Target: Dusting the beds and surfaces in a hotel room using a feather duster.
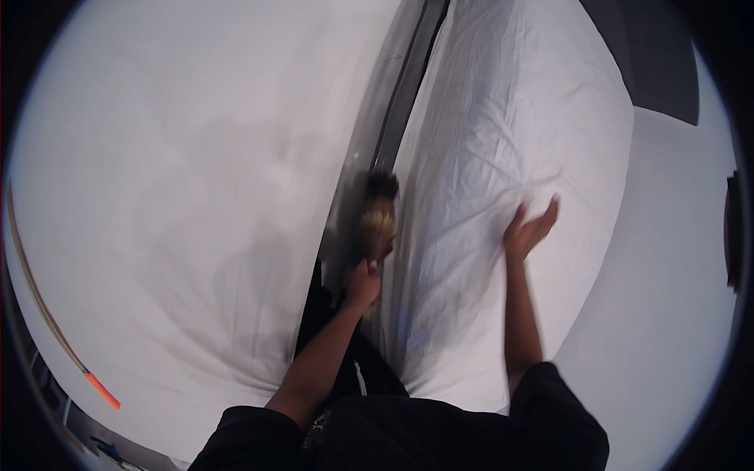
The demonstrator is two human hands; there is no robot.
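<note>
My left hand (pixel 363 286) is closed around the lower end of a blurred brown and gold brush-like thing (pixel 380 224) with a dark tuft at its far end. It is over the narrow gap between two large white surfaces, close to a dark grey rail (pixel 397 125) that runs away from me. Motion smears its details. To the right, my right hand (pixel 531 231) holds nothing, its fingers and thumb spread. That hand is over a wrinkled white sheet (pixel 463 228); whether it touches the cloth I cannot tell.
Another white cloth-like surface (pixel 181 196) fills the left side, with soft shadows on it. A thin stick with an orange end (pixel 103 391) is at the far left. A dark grey panel (pixel 660 59) stands at the upper right, and a dark object (pixel 732 231) at the right rim.
</note>
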